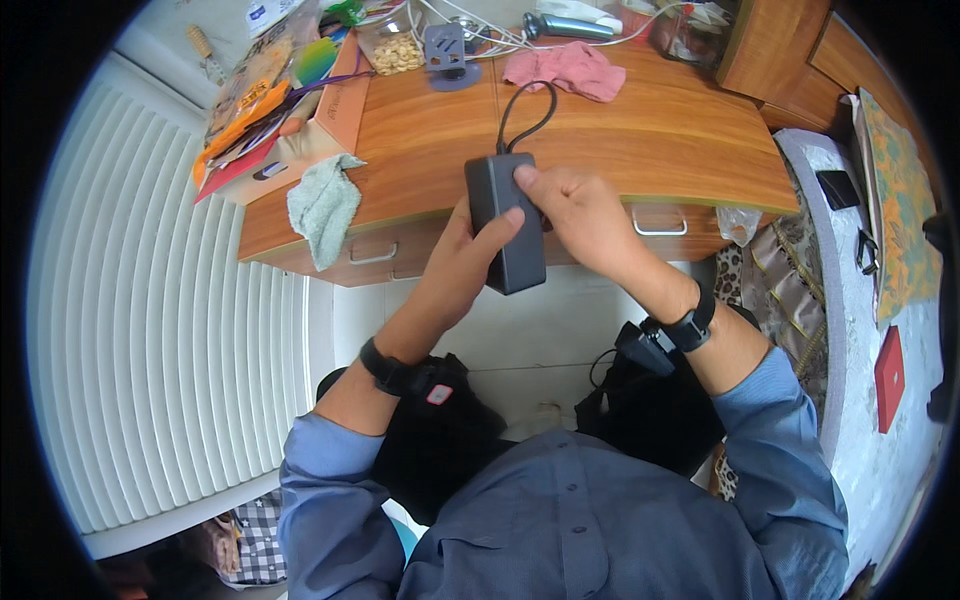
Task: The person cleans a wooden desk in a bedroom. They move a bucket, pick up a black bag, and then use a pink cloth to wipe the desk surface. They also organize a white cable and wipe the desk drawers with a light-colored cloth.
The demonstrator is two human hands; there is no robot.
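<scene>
My left hand (469,259) grips a black rectangular box-shaped device (517,259), perhaps a power adapter, from its left side, with the thumb across its face. My right hand (581,214) holds the upper right side of the same device, thumb near its top edge; its other fingers are partly hidden behind it. A black cable loop (553,112) rises from the top end of the device. Both hands are raised in front of the wooden desk (652,150). On the desk lie a pink cloth (574,69) beyond the cable and a pale green cloth (326,206) hanging over the front edge at left.
An open box (341,112) of packets stands at the desk's left. Behind are a jar of nuts (396,54), a grey stand (448,56), white cables and a cylindrical appliance (574,28). Drawers with handles front the desk. To the right, a bed (862,255) holds a red box (890,381).
</scene>
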